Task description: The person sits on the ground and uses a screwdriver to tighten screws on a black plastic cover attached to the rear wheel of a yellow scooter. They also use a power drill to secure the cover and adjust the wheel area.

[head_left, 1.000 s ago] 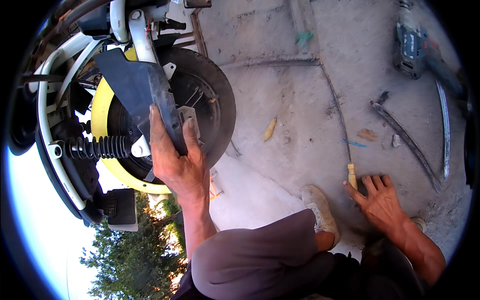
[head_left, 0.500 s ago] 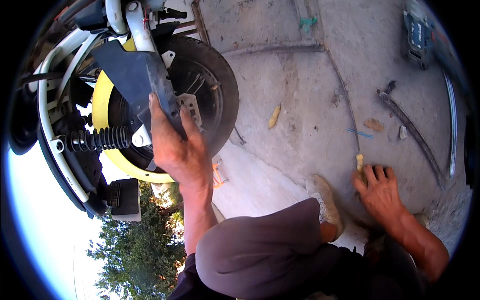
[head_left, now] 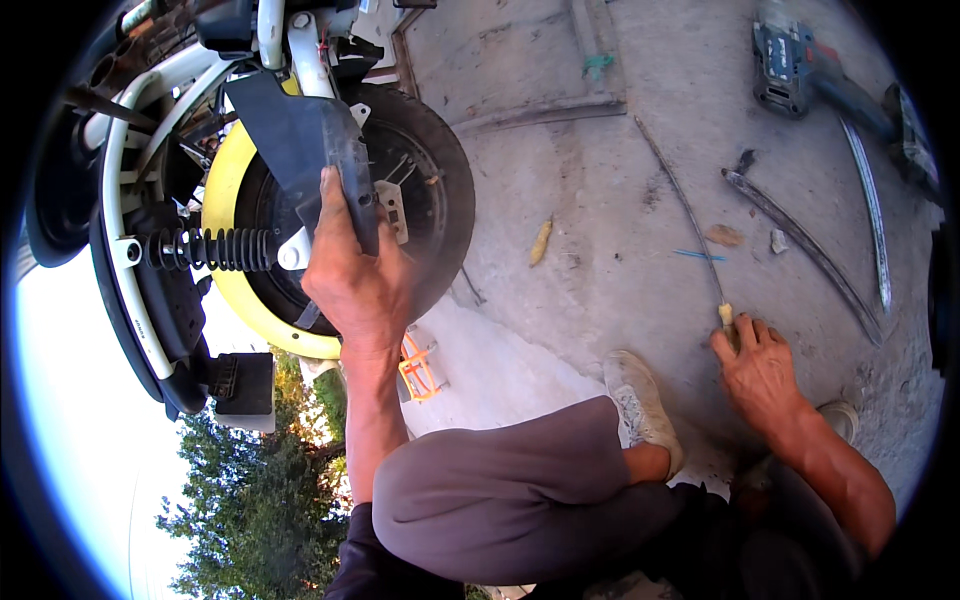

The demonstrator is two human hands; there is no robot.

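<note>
My left hand (head_left: 362, 285) holds the lower end of a black plastic panel (head_left: 290, 140), its thumb and fingers on either side. The panel lies against the side of a two-wheeler's wheel (head_left: 447, 190), which has a black tyre and a yellow fender (head_left: 225, 190). Low at the right, my right hand (head_left: 758, 365) is closed round the yellowish handle of a long screwdriver (head_left: 690, 215). The screwdriver's thin dark shaft points away from me across the concrete floor. Whether its tip touches the floor I cannot tell.
A black coil spring shock (head_left: 215, 250) and white frame tube (head_left: 113, 200) stand left. On the floor are a small yellow tapered object (head_left: 541, 243), a curved dark bar (head_left: 805, 255), a shiny metal strip (head_left: 868, 210), a cordless power tool (head_left: 785, 70) and an orange frame (head_left: 418, 370).
The view has shifted and turned slightly. My right fingers have closed further round the screwdriver's handle, which has swung a little to the right. My left hand keeps hold of the panel.
</note>
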